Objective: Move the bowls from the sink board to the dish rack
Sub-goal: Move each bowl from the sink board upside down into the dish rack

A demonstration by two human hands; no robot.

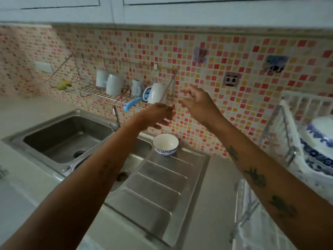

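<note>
One small bowl (165, 144), white inside with a blue pattern outside, stands upright at the far end of the ribbed steel sink board (158, 186), close to the tiled wall. My left hand (156, 115) hovers above and just left of the bowl, fingers spread, holding nothing. My right hand (198, 103) is raised higher, to the right of the bowl, fingers apart and empty. The dish rack (288, 141) stands at the right edge of the counter, with blue-and-white bowls (319, 143) stacked in it.
A steel sink basin (68, 139) lies to the left with a tap (116, 118) behind it. A wire wall shelf (111, 82) holds white mugs (115, 84) and a blue-handled utensil (131, 104). A wall socket (231, 79) sits on the mosaic tiles.
</note>
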